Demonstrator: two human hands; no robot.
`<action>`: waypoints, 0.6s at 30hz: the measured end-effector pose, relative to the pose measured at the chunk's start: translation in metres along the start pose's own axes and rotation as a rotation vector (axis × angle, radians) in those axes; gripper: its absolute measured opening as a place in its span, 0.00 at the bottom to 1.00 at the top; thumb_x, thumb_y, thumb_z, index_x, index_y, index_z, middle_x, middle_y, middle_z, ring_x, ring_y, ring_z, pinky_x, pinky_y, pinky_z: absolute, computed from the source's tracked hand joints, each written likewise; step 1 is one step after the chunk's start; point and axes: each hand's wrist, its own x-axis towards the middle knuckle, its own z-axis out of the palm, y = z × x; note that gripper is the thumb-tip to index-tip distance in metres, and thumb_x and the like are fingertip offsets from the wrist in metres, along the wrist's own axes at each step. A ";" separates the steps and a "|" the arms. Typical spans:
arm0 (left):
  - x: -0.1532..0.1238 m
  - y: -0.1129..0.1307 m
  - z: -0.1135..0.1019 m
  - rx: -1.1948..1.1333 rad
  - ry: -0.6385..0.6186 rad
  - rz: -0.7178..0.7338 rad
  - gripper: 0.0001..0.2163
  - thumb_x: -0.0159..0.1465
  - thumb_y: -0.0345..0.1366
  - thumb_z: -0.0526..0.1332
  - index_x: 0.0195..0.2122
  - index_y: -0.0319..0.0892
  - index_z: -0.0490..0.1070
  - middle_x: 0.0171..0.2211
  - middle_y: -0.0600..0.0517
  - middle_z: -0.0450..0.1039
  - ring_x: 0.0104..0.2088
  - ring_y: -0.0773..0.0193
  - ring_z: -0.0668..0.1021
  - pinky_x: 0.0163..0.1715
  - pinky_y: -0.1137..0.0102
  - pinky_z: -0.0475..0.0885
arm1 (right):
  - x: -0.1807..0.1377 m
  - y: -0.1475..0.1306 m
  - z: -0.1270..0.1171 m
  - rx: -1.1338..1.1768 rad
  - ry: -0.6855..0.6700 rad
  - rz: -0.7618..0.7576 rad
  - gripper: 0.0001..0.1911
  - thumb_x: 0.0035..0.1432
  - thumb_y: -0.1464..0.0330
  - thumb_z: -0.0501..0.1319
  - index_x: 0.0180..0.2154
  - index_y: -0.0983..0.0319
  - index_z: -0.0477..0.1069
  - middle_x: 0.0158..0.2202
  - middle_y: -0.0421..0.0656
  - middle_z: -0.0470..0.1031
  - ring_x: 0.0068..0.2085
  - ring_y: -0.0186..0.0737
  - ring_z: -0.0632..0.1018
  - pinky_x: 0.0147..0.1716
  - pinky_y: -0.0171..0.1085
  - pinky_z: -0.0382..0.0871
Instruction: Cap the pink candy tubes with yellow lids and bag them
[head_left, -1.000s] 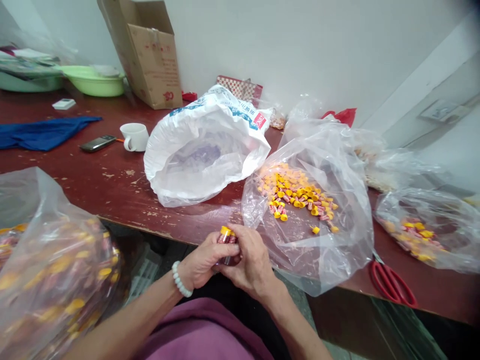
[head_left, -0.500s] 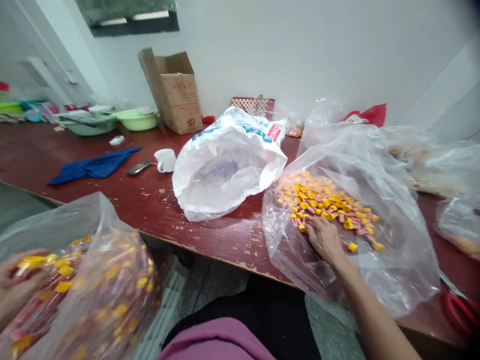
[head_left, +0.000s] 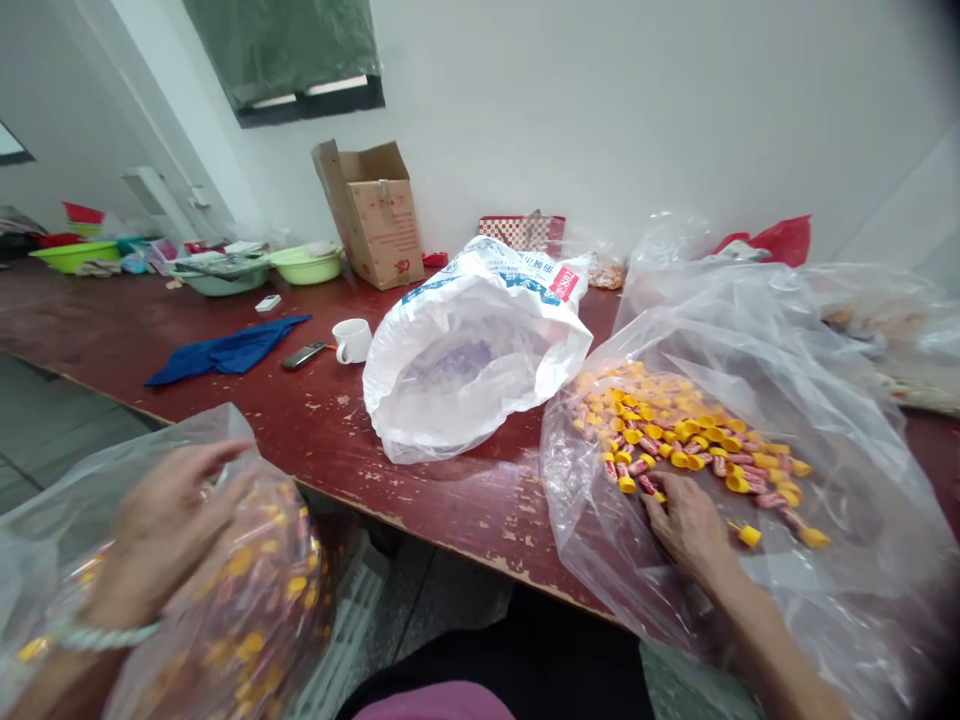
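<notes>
Half a second earlier the left hand was lying among the tubes at the lower left edge; now the left hand (head_left: pixel 169 525), blurred, is farther to the right, over the left clear bag (head_left: pixel 71 510) at eight o'clock. Whether its fingers pinch something, one cannot tell. The right hand (head_left: pixel 694 520) remains at four o'clock, in the right clear bag (head_left: pixel 840 400), at the near edge of the pile. Its fingers are bent and the fingertips meet one piece, but if they are pressed together on it, one cannot tell. One second earlier, both hands were together, holding capped tubes before the table (head_left: pixel 465 500).

The capped tubes (head_left: pixel 679 459) are small, with bodies of mottled red, pink and white and bright yellow caps. In the right bag they lie loosely in many directions; more of them, seen through cloudy plastic, fill the left bag. The white sack (head_left: pixel 409 430) stands open between both bags, close to the centre.
</notes>
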 end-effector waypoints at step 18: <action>0.124 0.097 0.216 0.174 -0.366 0.272 0.18 0.58 0.20 0.51 0.49 0.33 0.68 0.45 0.44 0.72 0.49 0.56 0.70 0.48 0.67 0.63 | -0.004 -0.002 0.003 -0.010 0.074 -0.030 0.14 0.57 0.68 0.50 0.40 0.64 0.71 0.38 0.52 0.75 0.39 0.48 0.75 0.40 0.45 0.69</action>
